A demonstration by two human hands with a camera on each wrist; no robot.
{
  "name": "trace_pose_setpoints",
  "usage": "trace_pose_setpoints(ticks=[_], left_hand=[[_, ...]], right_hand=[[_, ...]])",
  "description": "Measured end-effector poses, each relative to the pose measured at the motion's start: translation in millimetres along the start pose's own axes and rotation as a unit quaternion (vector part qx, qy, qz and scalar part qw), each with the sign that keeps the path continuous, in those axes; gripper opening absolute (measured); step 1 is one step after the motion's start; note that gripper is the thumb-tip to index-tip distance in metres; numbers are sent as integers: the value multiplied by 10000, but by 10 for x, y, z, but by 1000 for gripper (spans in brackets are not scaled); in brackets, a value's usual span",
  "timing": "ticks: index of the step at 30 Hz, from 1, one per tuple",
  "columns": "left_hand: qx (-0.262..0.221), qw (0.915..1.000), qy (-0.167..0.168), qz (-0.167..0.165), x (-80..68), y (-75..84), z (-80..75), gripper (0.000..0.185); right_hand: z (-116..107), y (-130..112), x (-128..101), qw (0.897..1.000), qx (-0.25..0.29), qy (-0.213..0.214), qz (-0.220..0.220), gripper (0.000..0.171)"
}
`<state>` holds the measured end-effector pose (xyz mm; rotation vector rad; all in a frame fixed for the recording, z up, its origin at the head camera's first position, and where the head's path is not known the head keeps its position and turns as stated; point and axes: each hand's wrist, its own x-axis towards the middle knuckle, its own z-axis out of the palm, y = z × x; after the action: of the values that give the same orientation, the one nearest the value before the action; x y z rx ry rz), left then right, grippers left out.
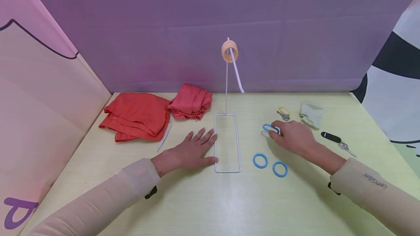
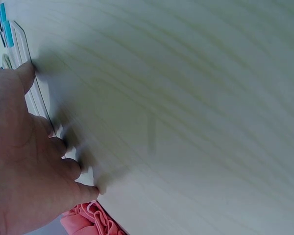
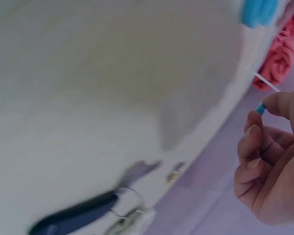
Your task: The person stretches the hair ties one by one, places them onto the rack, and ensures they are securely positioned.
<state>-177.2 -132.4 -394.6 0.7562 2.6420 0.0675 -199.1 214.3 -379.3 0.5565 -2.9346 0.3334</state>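
A white wire stand has a rectangular base (image 1: 227, 143) on the yellow-green table and a thin upright post (image 1: 226, 83) that carries peach rings (image 1: 229, 50) near its top. My left hand (image 1: 193, 150) lies flat with straight fingers beside the base, its thumb against the left wire (image 2: 33, 96). My right hand (image 1: 293, 136) pinches a blue ring (image 1: 269, 128) right of the base; in the right wrist view only a sliver of that ring (image 3: 260, 108) shows at a fingertip. Two more blue rings (image 1: 260, 160) (image 1: 280, 169) lie flat near the base's front right corner.
Red cloth (image 1: 136, 115) and a second red bundle (image 1: 191, 102) lie at the back left, with a white strip (image 1: 164, 135) beside them. A yellow ring with keys (image 1: 283, 112), a pale pouch (image 1: 311, 114) and a black key fob (image 1: 331, 137) sit at the right. Purple backdrop behind.
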Motion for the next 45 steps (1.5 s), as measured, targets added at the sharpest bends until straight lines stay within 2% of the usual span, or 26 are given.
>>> trace_pose_setpoints(ticks=[6, 9, 11, 13, 15, 17, 20, 24, 30, 32, 36, 45], left_hand=[[-45, 10000, 1, -1, -12, 7, -24, 88], [-55, 10000, 12, 20, -23, 15, -34, 87], [-69, 10000, 33, 40, -32, 20, -39, 87], [-76, 10000, 23, 41, -40, 25, -44, 87], [-66, 10000, 44, 57, -40, 24, -43, 86], [-57, 9999, 57, 75, -42, 26, -44, 86], [-57, 9999, 80, 102, -41, 26, -43, 86], [-110, 9999, 46, 105, -46, 34, -51, 86], [-108, 9999, 21, 101, -42, 33, -52, 86], [-113, 9999, 17, 96, -43, 29, -49, 86], [-125, 9999, -2, 87, -43, 18, -38, 86], [-117, 9998, 10, 155, -39, 11, -39, 86]], right_hand=[[-292, -186, -16, 9966, 206, 774, -170, 26], [-451, -301, -23, 9855, 79, 1582, -610, 23], [-571, -389, -36, 9698, -24, 2195, -1067, 22], [-698, -484, -59, 9486, -162, 2761, -1536, 23], [-838, -596, -97, 9312, -240, 3104, -1895, 27], [-973, -721, -148, 9182, -249, 3333, -2127, 32], [-1157, -917, -239, 9050, -314, 3527, -2358, 38], [-1338, -1133, -332, 8840, -387, 3754, -2758, 38], [-1431, -1303, -275, 8325, 11, 4465, -3281, 31], [-1434, -1319, -209, 8202, -3, 4651, -3332, 28], [-1414, -1295, -55, 8150, -307, 4763, -3286, 22], [-1309, -1180, 269, 8218, -604, 4748, -3091, 22]])
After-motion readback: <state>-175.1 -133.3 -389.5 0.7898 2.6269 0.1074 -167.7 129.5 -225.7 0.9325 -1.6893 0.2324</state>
